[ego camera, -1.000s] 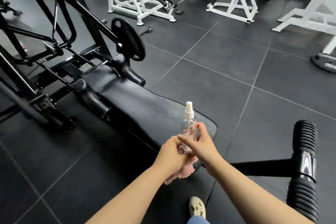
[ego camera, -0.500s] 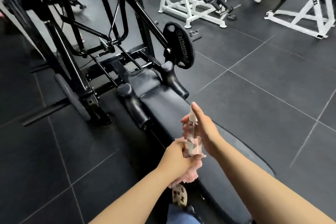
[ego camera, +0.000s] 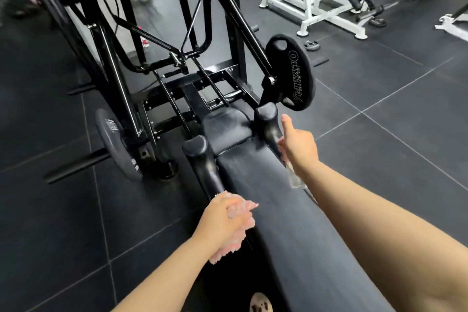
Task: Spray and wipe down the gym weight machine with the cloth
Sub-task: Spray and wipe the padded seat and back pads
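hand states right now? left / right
Left hand: closed, gripping the pink cloth.
Right hand: closed around the spray bottle, thumb raised.

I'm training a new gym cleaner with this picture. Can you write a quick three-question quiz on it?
1. True or false: the left hand grips the pink cloth.
2. Which hand holds the spray bottle? A) left B) right C) neither
3. Fill in: the weight plate beside the long black pad reads ____.

Key: 1 true; 2 B, the right hand; 3 Olympia.
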{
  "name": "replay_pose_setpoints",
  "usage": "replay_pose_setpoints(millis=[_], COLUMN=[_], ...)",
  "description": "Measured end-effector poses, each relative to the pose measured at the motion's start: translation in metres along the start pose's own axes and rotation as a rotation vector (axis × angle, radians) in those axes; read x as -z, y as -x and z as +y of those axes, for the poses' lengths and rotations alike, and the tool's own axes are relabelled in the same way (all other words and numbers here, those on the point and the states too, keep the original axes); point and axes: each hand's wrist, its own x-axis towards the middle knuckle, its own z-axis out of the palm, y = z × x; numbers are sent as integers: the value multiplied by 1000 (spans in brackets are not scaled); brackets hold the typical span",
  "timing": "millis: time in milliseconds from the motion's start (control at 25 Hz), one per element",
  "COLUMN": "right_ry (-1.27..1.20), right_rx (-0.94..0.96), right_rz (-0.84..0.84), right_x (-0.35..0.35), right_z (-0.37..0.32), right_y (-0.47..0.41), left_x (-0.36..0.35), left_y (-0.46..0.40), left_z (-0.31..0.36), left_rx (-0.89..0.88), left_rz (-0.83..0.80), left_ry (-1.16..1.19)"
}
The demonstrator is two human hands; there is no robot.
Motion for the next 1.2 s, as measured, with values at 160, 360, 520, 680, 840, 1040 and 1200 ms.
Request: replay_pose_setpoints(millis=[160,360,520,680,840,1040,1200], right_ry=[170,233,322,379,441,501,491], right_rx=[-37,-124,-262,-405,-499,-466,-504], right_rz=[57,79,248,368,271,314,383], right_x=[-27,-57,-55,-41,-41,-19,9], right_z=[-21,-25,-18,2,6,26,56], right_y=[-48,-80,-91,-76,-80,-67,-38], left_x=[36,84,128,164,152,124,106], left_y=[-24,-78,-130,-180,-202,-194,-192], left_z=[-5,-6,-9,-14,-7,5,12], left_rx=[38,-6,134,257,32,-100,-12], left_rz=[47,-48,-159,-326,-384,-417,-395], left_ry=[-155,-261,-252,-385,-960,-877,-827])
